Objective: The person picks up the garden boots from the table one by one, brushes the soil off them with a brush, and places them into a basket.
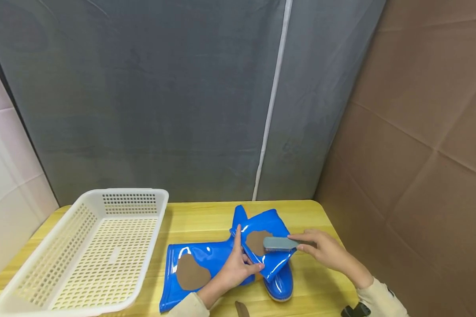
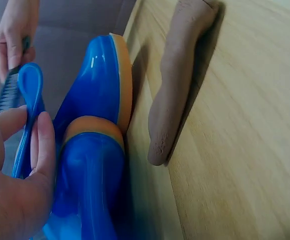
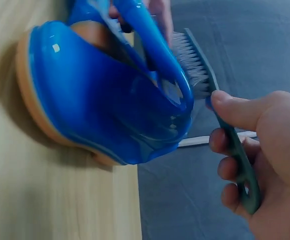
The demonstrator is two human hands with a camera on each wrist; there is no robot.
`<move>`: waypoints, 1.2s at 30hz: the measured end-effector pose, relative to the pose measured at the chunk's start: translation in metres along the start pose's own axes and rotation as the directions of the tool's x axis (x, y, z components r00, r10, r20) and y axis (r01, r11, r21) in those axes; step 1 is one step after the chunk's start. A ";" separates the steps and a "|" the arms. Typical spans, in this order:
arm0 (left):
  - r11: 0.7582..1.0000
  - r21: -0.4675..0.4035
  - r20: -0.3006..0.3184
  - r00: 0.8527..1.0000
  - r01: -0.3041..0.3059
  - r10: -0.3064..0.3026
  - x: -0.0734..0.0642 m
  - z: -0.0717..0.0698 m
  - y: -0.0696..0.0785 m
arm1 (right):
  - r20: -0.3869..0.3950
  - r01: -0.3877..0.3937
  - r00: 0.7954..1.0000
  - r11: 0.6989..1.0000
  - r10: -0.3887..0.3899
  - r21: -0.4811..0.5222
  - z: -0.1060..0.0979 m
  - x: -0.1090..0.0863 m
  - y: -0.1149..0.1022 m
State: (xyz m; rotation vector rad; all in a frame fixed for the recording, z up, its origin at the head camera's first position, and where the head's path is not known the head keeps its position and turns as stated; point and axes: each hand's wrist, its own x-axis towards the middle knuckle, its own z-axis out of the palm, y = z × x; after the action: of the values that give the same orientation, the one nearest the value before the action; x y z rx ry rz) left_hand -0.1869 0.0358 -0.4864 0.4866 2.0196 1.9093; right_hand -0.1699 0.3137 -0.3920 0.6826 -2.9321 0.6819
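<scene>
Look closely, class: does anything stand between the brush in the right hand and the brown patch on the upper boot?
Nothing visible does. In the head view, the brush in the right hand overlaps the patch's edge; the left hand grips the upper boot beside the patch, out of the brush's way.

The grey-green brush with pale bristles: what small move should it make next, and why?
Probably a short stroke of the grey-green brush across the irregular brown patch on the upper glossy blue boot: the right hand holds the brush with bristles at that patch's edge, while the left hand pinches that boot, likely steadying it.
</scene>
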 end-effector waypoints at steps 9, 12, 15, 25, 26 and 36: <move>0.999 0.033 -0.028 0.999 -0.016 0.017 0.000 0.004 0.003 | -0.133 -0.041 0.991 0.970 0.009 -0.238 0.004 0.038 0.001; 0.999 0.042 -0.036 0.999 -0.008 0.009 -0.001 0.007 0.004 | -0.079 -0.020 0.997 0.970 0.001 -0.244 0.005 0.037 0.002; 0.998 0.058 -0.058 0.998 0.011 -0.007 -0.002 0.008 0.003 | -0.031 0.002 0.999 0.976 -0.009 -0.220 0.004 0.032 0.003; 0.997 0.069 -0.061 0.998 0.024 -0.020 -0.003 0.006 -0.002 | 0.106 0.069 0.993 0.991 -0.057 -0.112 0.003 0.006 0.002; 0.997 0.074 -0.061 0.998 0.027 -0.022 -0.003 0.006 -0.002 | 0.108 0.061 0.993 0.994 -0.051 -0.095 0.003 0.006 0.002; 0.996 0.092 -0.079 0.997 0.017 -0.010 -0.001 0.010 0.002 | -0.173 -0.010 0.985 0.978 -0.027 -0.210 0.011 0.038 0.008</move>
State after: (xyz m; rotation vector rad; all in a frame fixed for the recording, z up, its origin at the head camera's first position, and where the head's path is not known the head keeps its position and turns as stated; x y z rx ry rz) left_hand -0.1817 0.0440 -0.4852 0.4254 2.1638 1.8608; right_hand -0.2073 0.2997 -0.3994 0.5823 -2.7834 0.3983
